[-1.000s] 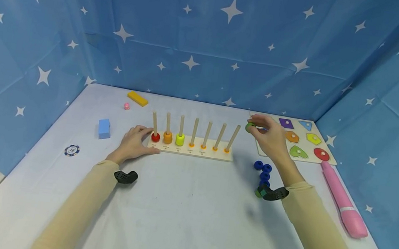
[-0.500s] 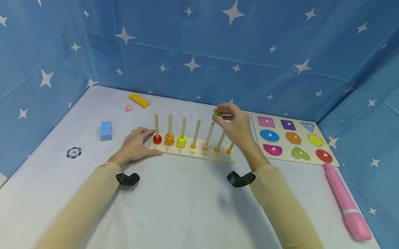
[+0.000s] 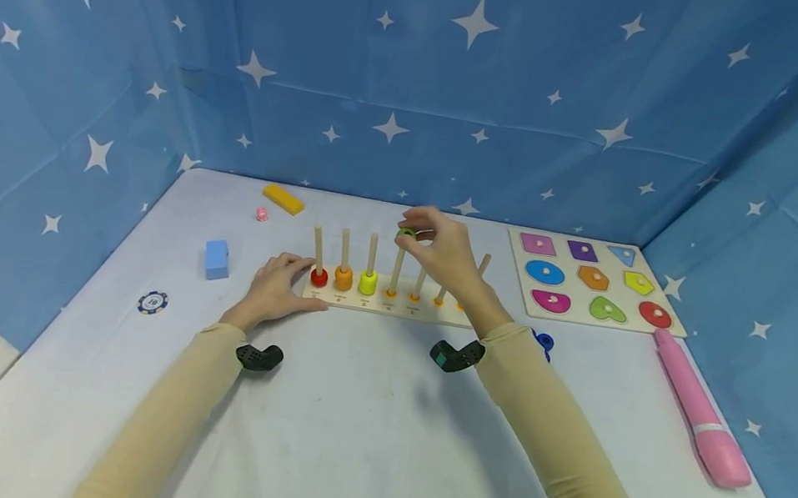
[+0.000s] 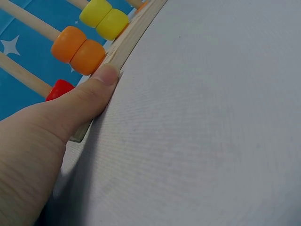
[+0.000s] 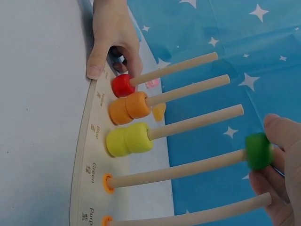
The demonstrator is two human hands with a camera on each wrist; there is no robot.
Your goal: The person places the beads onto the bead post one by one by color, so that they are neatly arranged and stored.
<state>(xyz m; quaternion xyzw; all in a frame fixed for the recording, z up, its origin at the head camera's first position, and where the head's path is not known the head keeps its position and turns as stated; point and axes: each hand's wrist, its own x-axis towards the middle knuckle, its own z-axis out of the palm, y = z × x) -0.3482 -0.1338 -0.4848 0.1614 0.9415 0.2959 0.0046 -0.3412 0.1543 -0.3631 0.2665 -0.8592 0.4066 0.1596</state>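
Observation:
A wooden peg board [image 3: 354, 303] with a row of upright pegs lies across the table. One red bead [image 5: 123, 85], two orange beads [image 5: 129, 108] and two yellow beads [image 5: 129, 140] sit on its first three pegs. My left hand [image 3: 274, 290] grips the board's left end, thumb along the front edge in the left wrist view. My right hand [image 3: 444, 251] pinches a green bead [image 5: 258, 151] at the top of the fourth peg [image 5: 188, 168], whose printed label reads Green. In the right wrist view the bead overlaps the peg's tip.
Blue beads [image 3: 544, 342] lie partly hidden behind the right forearm. A shape puzzle board [image 3: 621, 314] and a pink umbrella-like roll [image 3: 699, 410] lie at right. On the left are a blue block [image 3: 217, 259], a poker chip [image 3: 153, 302], a yellow block [image 3: 283, 199] and a small pink piece [image 3: 262, 214].
My right hand has carried the green bead left from beside the puzzle board to the top of the fourth peg. My left hand has stayed on the board's end.

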